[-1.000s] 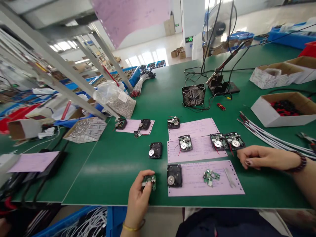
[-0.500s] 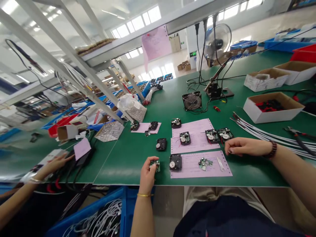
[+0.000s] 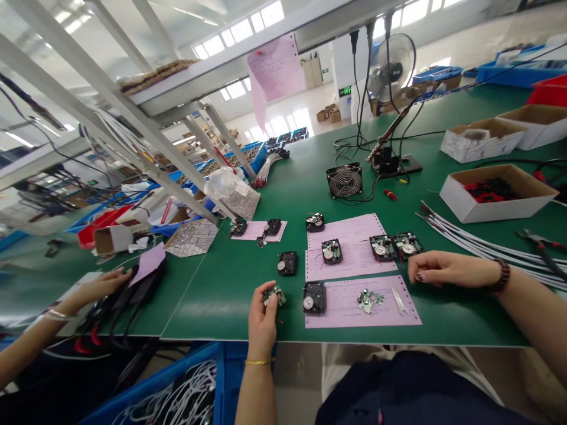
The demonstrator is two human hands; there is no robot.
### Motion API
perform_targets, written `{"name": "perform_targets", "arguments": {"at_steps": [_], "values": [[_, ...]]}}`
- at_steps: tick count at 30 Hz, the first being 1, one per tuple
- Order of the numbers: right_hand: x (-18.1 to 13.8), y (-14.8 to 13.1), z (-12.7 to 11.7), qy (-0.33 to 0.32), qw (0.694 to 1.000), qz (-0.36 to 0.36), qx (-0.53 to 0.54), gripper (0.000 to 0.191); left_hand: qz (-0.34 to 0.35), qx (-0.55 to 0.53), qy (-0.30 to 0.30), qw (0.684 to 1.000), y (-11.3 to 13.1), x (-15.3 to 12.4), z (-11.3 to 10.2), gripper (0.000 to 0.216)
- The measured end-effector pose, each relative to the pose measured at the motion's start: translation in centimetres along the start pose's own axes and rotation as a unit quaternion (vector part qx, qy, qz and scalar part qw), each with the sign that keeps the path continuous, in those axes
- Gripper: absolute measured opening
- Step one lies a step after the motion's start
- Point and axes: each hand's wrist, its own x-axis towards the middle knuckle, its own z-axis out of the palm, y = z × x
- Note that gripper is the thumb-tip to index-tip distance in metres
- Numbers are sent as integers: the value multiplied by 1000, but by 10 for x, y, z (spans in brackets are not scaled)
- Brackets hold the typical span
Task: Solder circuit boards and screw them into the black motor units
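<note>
My left hand (image 3: 262, 319) pinches a small green circuit board (image 3: 275, 294) between thumb and fingers, just above the bench's front part. Right of it, a black square housing with a silver disc (image 3: 314, 297) lies on a pink sheet (image 3: 339, 320). Loose green circuit boards (image 3: 370, 300) and a small wrench (image 3: 398, 300) share that sheet. My right hand (image 3: 454, 270) rests on the green bench with fingers curled in, and nothing shows in them. Close to its fingertips sits a black housing with a fitted board (image 3: 407, 244); a similar housing (image 3: 383, 248) adjoins it.
Another black housing (image 3: 287, 263) lies beyond my left hand. White cables (image 3: 465, 233), pliers (image 3: 538, 239) and a box of red and black parts (image 3: 496, 195) are at the right. A small fan (image 3: 344, 181) stands behind. A co-worker's hand (image 3: 104, 284) is at the left.
The circuit board in my left hand has tilted slightly, and the view has shifted a little. My right hand stays resting on the bench. The co-worker's hand has moved slightly beside the black devices.
</note>
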Motion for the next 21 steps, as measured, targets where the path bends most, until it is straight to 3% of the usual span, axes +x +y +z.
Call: {"name": "perform_targets", "arguments": {"at_steps": [3, 5, 8, 11, 13, 17, 21], "values": [[-4, -11, 11, 58, 997, -1, -55, 53, -8, -35, 32, 999, 10, -8, 0, 53], [-11, -22, 30, 128, 985, -16, -112, 43, -12, -66, 11, 998, 27, -21, 2, 56], [-24, -37, 69, 210, 957, -92, -176, 32, -27, -127, -123, 984, 61, -48, 18, 59], [-30, -41, 106, 217, 931, -180, -230, 63, -48, -193, -303, 932, 85, -71, 50, 63], [-31, -35, 122, 207, 924, -197, -253, 67, -42, -216, -383, 897, 92, -79, 75, 65], [-38, -14, 131, 253, 912, -182, -268, 58, -38, -233, -441, 866, 91, -83, 114, 71], [-52, -3, 131, 309, 888, -192, -281, 64, -37, -233, -473, 849, 91, -82, 131, 73]]}}
